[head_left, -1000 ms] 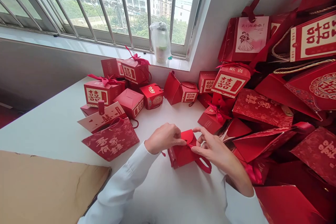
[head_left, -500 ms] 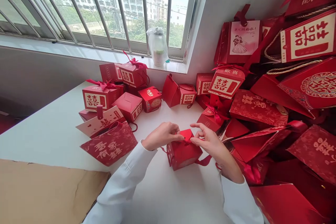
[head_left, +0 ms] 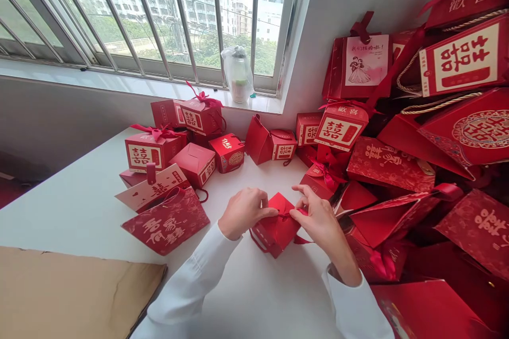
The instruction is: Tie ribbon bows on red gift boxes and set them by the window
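In front of me a small red gift box (head_left: 274, 235) sits on the white table, with a cord handle hanging at its left side. A red ribbon (head_left: 284, 215) crosses its top, gathered at a knot or bow in the middle. My left hand (head_left: 245, 212) pinches the ribbon between thumb and fingers from the left. From the right, my right hand (head_left: 317, 217) pinches the ribbon's other side, its upper fingers curled loosely. A ribbon tail (head_left: 303, 240) trails onto the table at the box's right. The exact form of the knot is partly covered by my fingertips.
Several red boxes and bags, such as a ribboned box (head_left: 153, 148) and a flat bag (head_left: 167, 222), stand at the left. A large heap of red bags (head_left: 392, 164) fills the right. Cardboard (head_left: 75, 291) lies front left; a bagged jar (head_left: 238, 77) stands on the windowsill.
The gift box has turned slightly, so a corner now points toward me. Both hands have stayed at the ribbon, and more of the knot shows between my fingers.
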The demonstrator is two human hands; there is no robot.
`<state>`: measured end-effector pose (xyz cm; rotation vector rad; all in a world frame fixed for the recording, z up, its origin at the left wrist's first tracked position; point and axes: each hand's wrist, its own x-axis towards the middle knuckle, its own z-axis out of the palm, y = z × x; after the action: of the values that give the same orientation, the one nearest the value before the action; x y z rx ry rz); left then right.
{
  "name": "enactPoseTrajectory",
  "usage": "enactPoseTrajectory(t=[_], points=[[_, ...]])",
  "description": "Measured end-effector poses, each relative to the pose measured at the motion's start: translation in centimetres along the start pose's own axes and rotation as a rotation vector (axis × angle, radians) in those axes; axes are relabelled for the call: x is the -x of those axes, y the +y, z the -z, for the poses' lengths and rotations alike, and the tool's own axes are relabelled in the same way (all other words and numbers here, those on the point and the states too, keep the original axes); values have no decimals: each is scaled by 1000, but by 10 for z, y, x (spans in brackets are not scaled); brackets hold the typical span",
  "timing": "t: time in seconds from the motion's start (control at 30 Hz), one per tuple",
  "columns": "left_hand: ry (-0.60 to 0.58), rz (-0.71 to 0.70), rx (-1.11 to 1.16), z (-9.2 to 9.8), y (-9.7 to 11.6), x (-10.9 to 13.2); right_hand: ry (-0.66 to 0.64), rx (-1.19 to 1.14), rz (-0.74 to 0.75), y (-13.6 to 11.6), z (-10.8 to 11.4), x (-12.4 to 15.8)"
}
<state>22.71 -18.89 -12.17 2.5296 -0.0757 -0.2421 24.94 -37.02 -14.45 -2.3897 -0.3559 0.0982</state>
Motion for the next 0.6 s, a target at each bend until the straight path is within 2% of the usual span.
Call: enactPoseTrajectory(t=[0.3,0.5,0.6], points=[[-103,-2,70,3,-1,2,-28,30,27,1,-2,1],[-201,-98,303,3,-5,-2,-34,-6,10,3,-3,-1],[-205,-150,362,3,-6,-2,-30,-19,6,3,-3,-2]])
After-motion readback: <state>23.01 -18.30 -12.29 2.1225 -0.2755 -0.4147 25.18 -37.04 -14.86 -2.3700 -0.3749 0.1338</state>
